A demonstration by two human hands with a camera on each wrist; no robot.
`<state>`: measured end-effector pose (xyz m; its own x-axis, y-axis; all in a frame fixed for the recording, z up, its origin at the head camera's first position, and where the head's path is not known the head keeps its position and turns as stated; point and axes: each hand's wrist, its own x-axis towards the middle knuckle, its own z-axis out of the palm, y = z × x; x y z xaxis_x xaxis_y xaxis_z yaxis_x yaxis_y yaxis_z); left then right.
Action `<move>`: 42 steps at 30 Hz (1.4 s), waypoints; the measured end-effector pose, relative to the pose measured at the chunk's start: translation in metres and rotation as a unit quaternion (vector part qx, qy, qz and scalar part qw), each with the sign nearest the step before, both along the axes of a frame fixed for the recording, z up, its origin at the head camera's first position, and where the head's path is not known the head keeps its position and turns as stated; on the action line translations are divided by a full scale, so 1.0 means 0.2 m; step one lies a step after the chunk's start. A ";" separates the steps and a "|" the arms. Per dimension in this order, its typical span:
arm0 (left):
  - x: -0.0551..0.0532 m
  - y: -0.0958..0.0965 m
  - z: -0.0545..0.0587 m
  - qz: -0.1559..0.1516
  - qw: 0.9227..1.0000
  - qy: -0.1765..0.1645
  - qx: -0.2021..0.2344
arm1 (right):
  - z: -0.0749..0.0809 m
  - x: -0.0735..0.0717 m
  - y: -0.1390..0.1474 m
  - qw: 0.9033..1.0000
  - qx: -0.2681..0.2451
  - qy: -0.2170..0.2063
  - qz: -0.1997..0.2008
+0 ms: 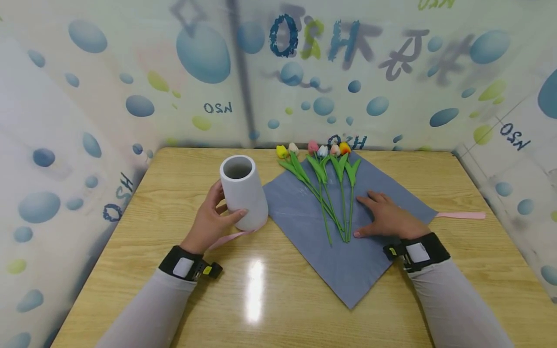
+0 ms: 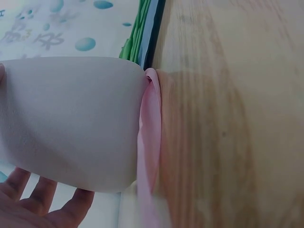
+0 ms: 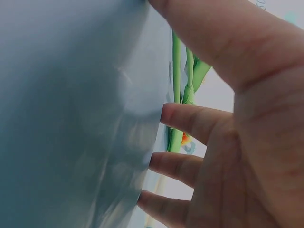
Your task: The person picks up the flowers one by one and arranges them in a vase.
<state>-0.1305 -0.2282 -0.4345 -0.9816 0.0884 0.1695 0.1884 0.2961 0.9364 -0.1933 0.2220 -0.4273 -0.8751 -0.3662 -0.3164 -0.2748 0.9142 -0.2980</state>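
Note:
My left hand (image 1: 213,217) holds a white tapered vase (image 1: 245,193) on the table, thumb across its front and fingers round its far left side. Under the vase's base runs a pink ribbon (image 2: 151,128), its loose end coming out toward me. My right hand (image 1: 389,220) is spread, its fingertips on a grey-blue sheet of wrapping paper (image 1: 344,275), just right of the tulip stems (image 1: 343,208). Several artificial tulips lie fanned out on that sheet, with yellow, white, pink, pale blue and orange heads (image 1: 322,151) at the back edge. Fingertips (image 3: 172,113) touch the sheet in the right wrist view.
Another pink ribbon end (image 1: 461,215) sticks out from the sheet's right corner. All this is on a light wooden table (image 1: 174,193). A patterned backdrop (image 1: 278,96) with blue and green drops rises behind the table and along both sides.

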 end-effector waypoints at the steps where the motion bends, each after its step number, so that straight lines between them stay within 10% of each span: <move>1: 0.00 0.00 0.00 -0.001 1.000 -0.001 0.000 | 0.00 0.00 0.00 1.000 0.001 0.000 0.001; 15: -0.04 -0.03 0.02 -0.039 0.999 -0.006 -0.024 | 0.06 -0.04 -0.04 0.995 -0.073 0.064 0.013; 24: -0.12 -0.04 0.13 -0.027 0.997 0.071 0.003 | 0.14 -0.10 -0.26 0.985 -0.153 0.054 -0.054; 42: -0.13 0.03 0.12 -0.013 0.995 0.097 0.019 | -0.01 -0.22 -0.47 0.978 -0.165 0.030 -0.128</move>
